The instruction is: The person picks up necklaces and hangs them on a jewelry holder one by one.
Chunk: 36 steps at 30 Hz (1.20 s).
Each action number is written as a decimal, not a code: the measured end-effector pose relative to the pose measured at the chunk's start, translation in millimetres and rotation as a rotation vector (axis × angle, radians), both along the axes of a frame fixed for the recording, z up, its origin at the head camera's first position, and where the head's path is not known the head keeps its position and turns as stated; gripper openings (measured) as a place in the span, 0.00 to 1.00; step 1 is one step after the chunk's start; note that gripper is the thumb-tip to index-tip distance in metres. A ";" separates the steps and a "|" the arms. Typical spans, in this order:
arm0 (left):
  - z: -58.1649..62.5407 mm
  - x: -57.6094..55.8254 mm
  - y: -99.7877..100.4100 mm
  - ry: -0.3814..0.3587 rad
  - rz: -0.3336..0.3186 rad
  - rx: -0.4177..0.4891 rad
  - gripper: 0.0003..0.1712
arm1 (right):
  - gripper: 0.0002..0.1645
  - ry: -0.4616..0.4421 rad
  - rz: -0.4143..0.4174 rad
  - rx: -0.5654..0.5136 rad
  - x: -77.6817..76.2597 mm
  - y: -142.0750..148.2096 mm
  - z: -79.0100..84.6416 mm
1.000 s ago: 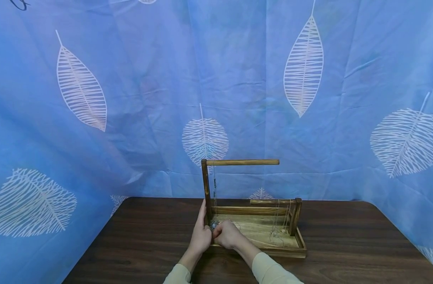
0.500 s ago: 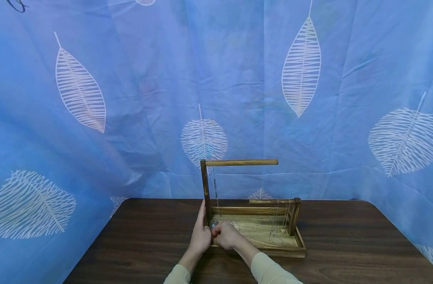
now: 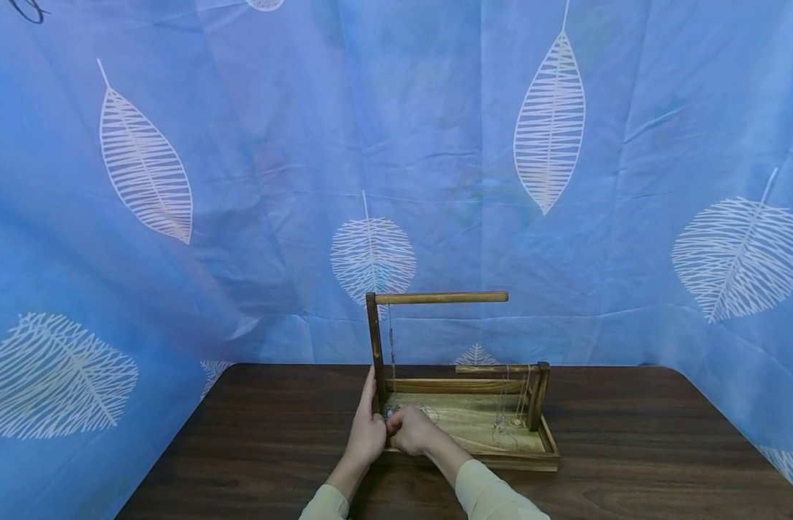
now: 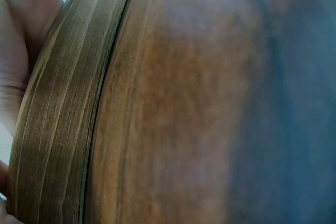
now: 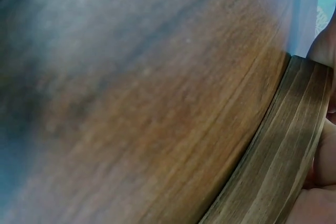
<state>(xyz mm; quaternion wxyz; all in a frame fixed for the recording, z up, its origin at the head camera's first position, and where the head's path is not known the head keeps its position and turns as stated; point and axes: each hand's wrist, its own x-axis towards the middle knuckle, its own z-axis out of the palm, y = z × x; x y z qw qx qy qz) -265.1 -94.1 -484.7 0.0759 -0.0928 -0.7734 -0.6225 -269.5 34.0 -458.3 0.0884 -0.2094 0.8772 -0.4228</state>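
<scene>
A wooden jewelry stand (image 3: 474,462) has a shallow tray, a tall left post (image 3: 374,347) and a shorter right post (image 3: 539,397), each bearing a bar. My left hand (image 3: 365,433) grips the tray's left end, one finger straight up along the tall post and the thumb bent at the front corner. Inside that corner my right hand (image 3: 414,431) has curled fingers, thumb near the left thumb, beside a small pile of fine jewelry (image 3: 391,410). The fingertips are hidden; they seem to pinch a necklace (image 3: 392,347) that hangs from the long bar (image 3: 448,297).
More thin necklaces (image 3: 503,397) hang from the short bar (image 3: 494,369), their ends lying on the tray floor. The stand rests on a dark wooden table (image 3: 260,433). A blue cloth (image 3: 448,144) with white leaf prints hangs behind. The wrist views show mostly the tray's front wall (image 4: 68,98).
The necklace on the long bar swings right at its lower end, then back to nearly straight. Blue stones in the pile show a little less. Both hands stay almost in place.
</scene>
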 end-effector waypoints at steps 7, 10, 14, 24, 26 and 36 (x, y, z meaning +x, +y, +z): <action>0.8 0.2 0.1 -0.003 0.002 -0.004 0.55 | 0.09 0.018 0.032 -0.017 2.8 2.1 1.6; 0.5 -1.1 0.4 0.001 0.007 -0.007 0.55 | 0.10 0.013 0.051 -0.050 3.3 3.8 1.5; 0.2 -2.4 0.3 0.006 0.011 -0.007 0.56 | 0.09 0.008 0.076 -0.086 0.7 5.6 -2.0; 0.6 -0.1 -0.3 -0.001 0.009 -0.014 0.57 | 0.09 -0.175 0.060 -0.174 -2.4 8.7 -0.5; 0.4 -0.2 -0.5 -0.007 0.001 -0.004 0.57 | 0.10 -0.188 0.061 -0.187 -1.7 10.3 2.8; -0.2 -0.4 -1.1 -0.001 -0.003 0.016 0.57 | 0.08 -0.162 0.072 -0.243 1.5 16.8 9.9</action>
